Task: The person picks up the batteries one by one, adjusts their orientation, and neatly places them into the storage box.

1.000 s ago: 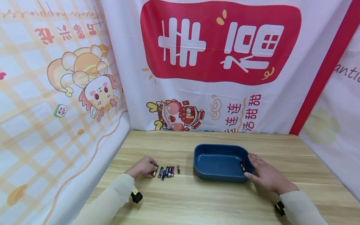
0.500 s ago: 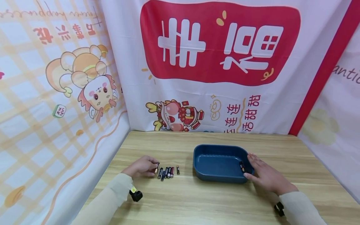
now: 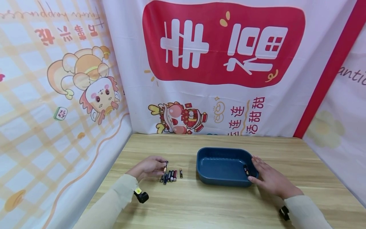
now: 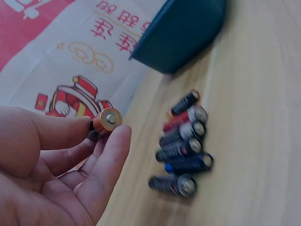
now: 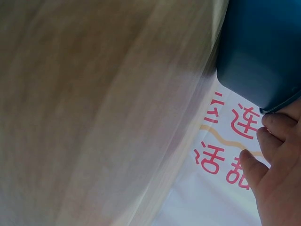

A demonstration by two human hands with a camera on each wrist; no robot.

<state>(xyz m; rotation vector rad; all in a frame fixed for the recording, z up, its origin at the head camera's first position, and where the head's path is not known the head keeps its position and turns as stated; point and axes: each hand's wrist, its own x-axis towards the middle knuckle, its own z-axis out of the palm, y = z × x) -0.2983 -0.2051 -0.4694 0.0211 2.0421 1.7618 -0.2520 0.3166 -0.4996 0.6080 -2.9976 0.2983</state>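
My left hand (image 3: 150, 166) pinches a copper-and-black battery (image 4: 109, 119) between thumb and fingertips. It is lifted off the table beside a loose row of several batteries (image 3: 171, 176), dark ones and a red one, seen also in the left wrist view. One battery (image 3: 181, 173) lies slightly apart at the row's right end. Farther right stands a dark blue plastic bin (image 3: 226, 183), with a single black-and-copper battery (image 3: 246, 170) inside by its right wall. My right hand (image 3: 270, 178) rests on the bin's right end, its fingers and thumb touching the rim.
Everything stands on a wood-grain table (image 3: 200, 206). Printed cloth hangs at the back (image 3: 223, 108) and along the left side (image 3: 71, 133). A small black wrist camera (image 3: 141, 196) sits under the left sleeve.
My left hand has raised the battery from the left end of the row and moved it rightward, over the row's left part. The right hand and the bin keep their places.
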